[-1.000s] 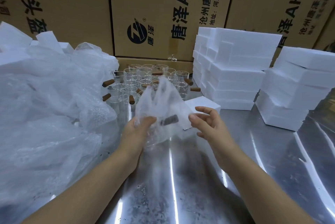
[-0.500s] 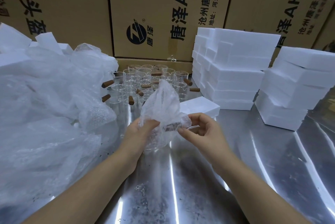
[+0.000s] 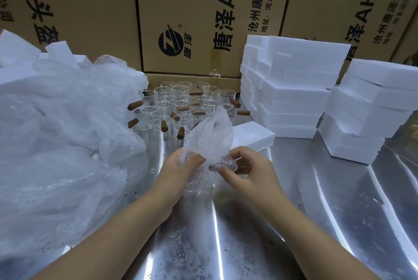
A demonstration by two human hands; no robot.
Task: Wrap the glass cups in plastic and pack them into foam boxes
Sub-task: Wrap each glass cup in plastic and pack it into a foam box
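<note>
Crumpled heap of translucent plastic wrap [image 3: 58, 134] lies far left, a supply within reach. Left hand [image 3: 178, 173] curls its fingers round the clear glass cup [image 3: 199, 185] over the steel table [image 3: 294, 223], steadying it while right hand [image 3: 253, 173] pinches the bubble-wrap sheet [image 3: 210, 137] around it. Low white foam box [image 3: 251, 137] waits just behind, probably for this cup.

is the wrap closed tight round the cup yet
No: bubble wrap stands loose above the cup, left hand and right hand pinching it.

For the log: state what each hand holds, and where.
Left hand grips the cup round its body through the wrap; right hand pinches the wrap's right edge.
</note>
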